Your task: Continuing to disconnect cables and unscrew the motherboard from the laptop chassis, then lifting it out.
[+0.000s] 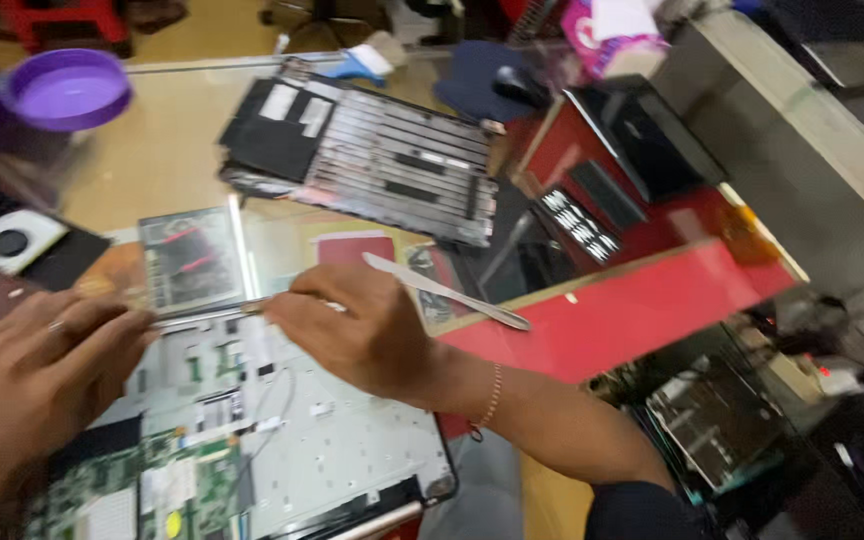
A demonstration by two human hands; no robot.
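A: Head view. What are the hands on?

B: Both are over an opened laptop (282,450) lying on the glass table (172,150). The right hand (357,325) reaches across from the right, wrist wearing a thin bracelet (492,395). Its fingers are pinched around a slim metal tool (442,290) whose flat end sticks out to the right, past the knuckles.

A: And the left?

B: The left hand (42,375) sits at the left edge, fingers curled in. A thin rod-like piece (207,315) runs between the two hands, and the left fingertips meet its near end. The frame is blurred, so I cannot tell whether they truly grip it.

A: Where exactly is the laptop?

B: At the bottom centre, directly under both hands. Its inside is exposed: a pale metal plate with a green board (102,495) at the lower left.

A: What lies around it?

B: Just behind the hands there is a small dark panel (192,258) on the glass. Farther back lies a second laptop shell (372,155), underside up. At the far left sits a fan (12,242) in a dark housing, with a purple lid (67,90) beyond it. To the right is a red counter (642,305) with a black device (642,135) on it.
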